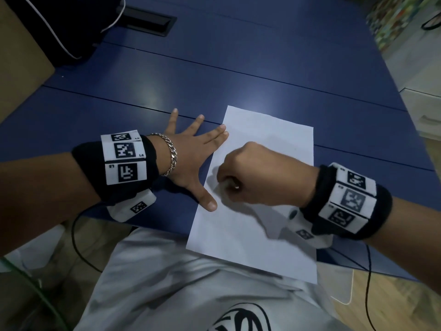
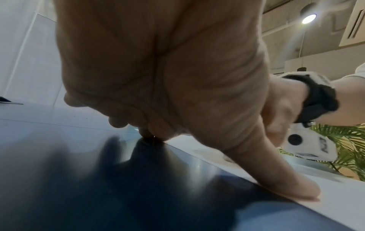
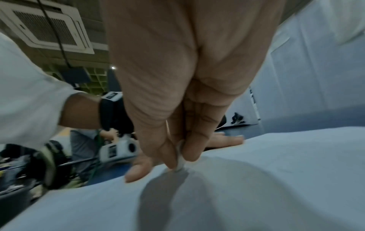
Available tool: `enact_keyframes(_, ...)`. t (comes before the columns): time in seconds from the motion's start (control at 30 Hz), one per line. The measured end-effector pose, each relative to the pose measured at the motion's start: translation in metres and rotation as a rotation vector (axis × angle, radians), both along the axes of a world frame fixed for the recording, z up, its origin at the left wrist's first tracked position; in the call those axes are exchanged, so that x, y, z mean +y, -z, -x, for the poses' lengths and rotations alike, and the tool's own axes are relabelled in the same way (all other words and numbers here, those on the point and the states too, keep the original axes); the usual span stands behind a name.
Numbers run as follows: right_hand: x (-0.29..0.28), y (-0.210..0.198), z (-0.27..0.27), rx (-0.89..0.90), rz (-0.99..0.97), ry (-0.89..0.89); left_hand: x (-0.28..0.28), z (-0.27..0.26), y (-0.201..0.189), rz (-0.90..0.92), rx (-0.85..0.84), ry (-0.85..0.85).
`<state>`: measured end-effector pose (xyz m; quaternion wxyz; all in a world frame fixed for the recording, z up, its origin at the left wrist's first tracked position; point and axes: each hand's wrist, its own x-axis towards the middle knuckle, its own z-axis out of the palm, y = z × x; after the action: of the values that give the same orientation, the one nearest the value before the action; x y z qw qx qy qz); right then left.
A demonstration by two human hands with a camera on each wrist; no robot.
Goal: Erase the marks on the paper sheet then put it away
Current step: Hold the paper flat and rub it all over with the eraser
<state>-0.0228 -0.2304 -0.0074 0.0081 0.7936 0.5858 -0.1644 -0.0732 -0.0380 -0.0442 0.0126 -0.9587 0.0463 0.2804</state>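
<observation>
pinching eraser [image 3: 180,161] on paper sheet [image 1: 262,149], right hand [image 1: 257,174]; left hand [image 1: 191,151] flat, splayed; black bag [image 1: 59,25] beyond.

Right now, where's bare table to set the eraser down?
Bare blue table lies beyond the paper sheet, up to the black bag. Crowded: the left hand pins the sheet's left edge; the right hand pinches the eraser mid-sheet.
</observation>
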Motion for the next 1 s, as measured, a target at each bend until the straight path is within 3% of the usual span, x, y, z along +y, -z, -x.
enact_keyframes(0.17, 0.019, -0.004, -0.042, -0.100, -0.083, 0.114, 0.000, 0.000, -0.001, 0.011, 0.015, -0.008)
enact_keyframes(0.37, 0.012, -0.002, -0.011, 0.018, -0.031, -0.012, 0.001, 0.001, 0.001, 0.027, 0.001, -0.020)
enact_keyframes(0.47, 0.011, -0.001, -0.044, -0.079, -0.092, 0.147, -0.001, 0.001, -0.001, -0.002, 0.009, -0.010)
enact_keyframes(0.63, -0.018, -0.019, -0.075, -0.061, -0.234, 0.427, -0.003, 0.004, -0.001, -0.009, -0.014, -0.007)
enact_keyframes(0.83, -0.063, -0.015, -0.075, 0.048, -0.224, 0.539, -0.007, 0.010, -0.001, 0.048, -0.132, -0.015)
enact_keyframes(1.0, -0.067, -0.012, -0.077, 0.100, -0.271, 0.577, -0.004, -0.001, -0.010, 0.131, -0.093, -0.057)
